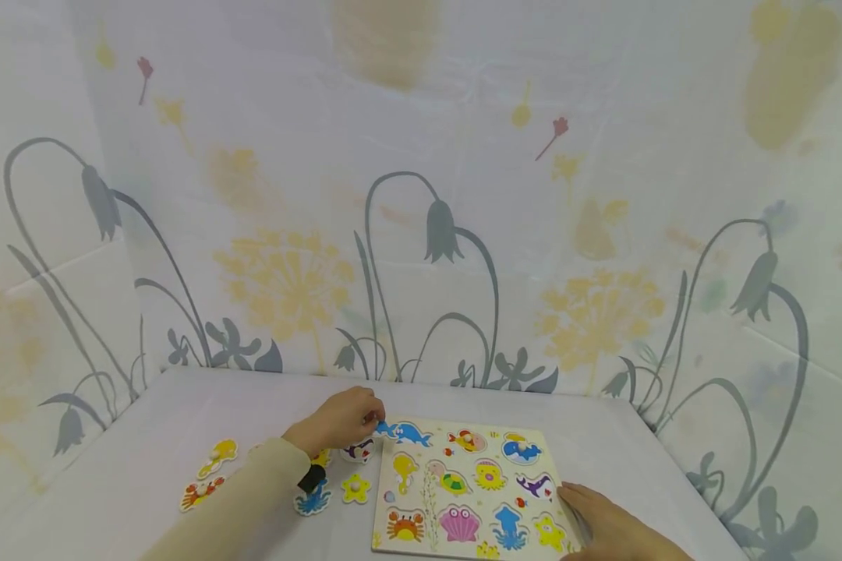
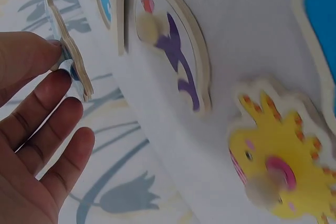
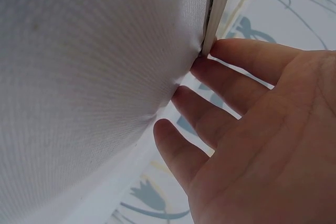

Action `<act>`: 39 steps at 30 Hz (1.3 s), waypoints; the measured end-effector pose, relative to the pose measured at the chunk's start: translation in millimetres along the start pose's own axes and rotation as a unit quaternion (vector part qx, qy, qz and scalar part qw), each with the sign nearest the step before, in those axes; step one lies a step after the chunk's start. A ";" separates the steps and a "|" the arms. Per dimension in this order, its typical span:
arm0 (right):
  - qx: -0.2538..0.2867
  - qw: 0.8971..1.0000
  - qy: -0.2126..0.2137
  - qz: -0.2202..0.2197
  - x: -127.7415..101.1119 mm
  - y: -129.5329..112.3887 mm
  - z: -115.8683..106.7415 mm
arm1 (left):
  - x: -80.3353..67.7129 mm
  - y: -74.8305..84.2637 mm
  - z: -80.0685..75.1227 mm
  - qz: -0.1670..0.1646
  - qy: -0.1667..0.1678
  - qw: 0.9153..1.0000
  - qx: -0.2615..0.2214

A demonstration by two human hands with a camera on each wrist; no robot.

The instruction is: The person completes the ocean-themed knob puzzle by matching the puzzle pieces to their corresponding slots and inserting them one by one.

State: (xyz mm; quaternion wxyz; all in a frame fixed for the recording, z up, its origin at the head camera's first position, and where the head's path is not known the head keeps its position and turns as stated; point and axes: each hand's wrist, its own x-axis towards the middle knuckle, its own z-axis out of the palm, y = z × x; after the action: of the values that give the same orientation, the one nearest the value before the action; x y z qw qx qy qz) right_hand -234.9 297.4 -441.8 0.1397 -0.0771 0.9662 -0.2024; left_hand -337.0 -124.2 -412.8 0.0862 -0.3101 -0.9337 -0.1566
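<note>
My left hand [image 1: 344,421] pinches a small blue wooden puzzle piece [image 1: 386,429] between thumb and fingertips at the far left corner of the puzzle board [image 1: 435,471]. The left wrist view shows this piece [image 2: 73,51] edge-on, its blue face mostly hidden, the other fingers spread loosely. Close by on the table lies a purple-and-white shark piece [image 2: 170,51] with a knob, and beyond it a yellow octopus piece [image 2: 273,166]. My right hand [image 1: 606,522] rests at the board's right side; its extended fingertips touch the board edge [image 3: 218,14] and the cloth.
Left of the board lie more loose pieces: a yellow starfish [image 1: 355,488], a blue squid [image 1: 313,499], a seahorse [image 1: 217,458] and a crab [image 1: 201,492]. Knobs show on the fish [image 1: 468,442] and whale [image 1: 521,449] on the board. A flower-printed curtain [image 1: 421,234] surrounds the white table.
</note>
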 end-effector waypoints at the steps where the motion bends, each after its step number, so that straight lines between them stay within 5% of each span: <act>1: -0.002 1.000 0.000 -0.001 0.1 0.0 0.0 | 2.0 1.5 1.9 0.002 -0.003 1.000 0.003; 15: 0.004 1.000 0.006 0.009 -2.5 -0.2 -0.5 | 32.4 26.4 23.9 0.018 -0.009 1.000 0.016; 23: -0.017 0.997 0.009 -0.075 -4.3 6.2 -4.9 | 43.3 30.8 31.0 -0.016 -0.046 0.999 0.022; 39: -0.017 1.000 0.009 -0.012 -4.0 0.4 -5.0 | 48.4 25.3 32.9 -0.036 -0.038 0.998 0.020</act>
State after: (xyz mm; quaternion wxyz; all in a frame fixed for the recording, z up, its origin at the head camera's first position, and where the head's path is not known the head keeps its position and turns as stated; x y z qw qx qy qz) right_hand -232.7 300.4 -436.6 0.1275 -0.0890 0.9698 -0.1878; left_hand -362.2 -67.0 -425.1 0.0513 -0.2798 -0.9500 -0.1288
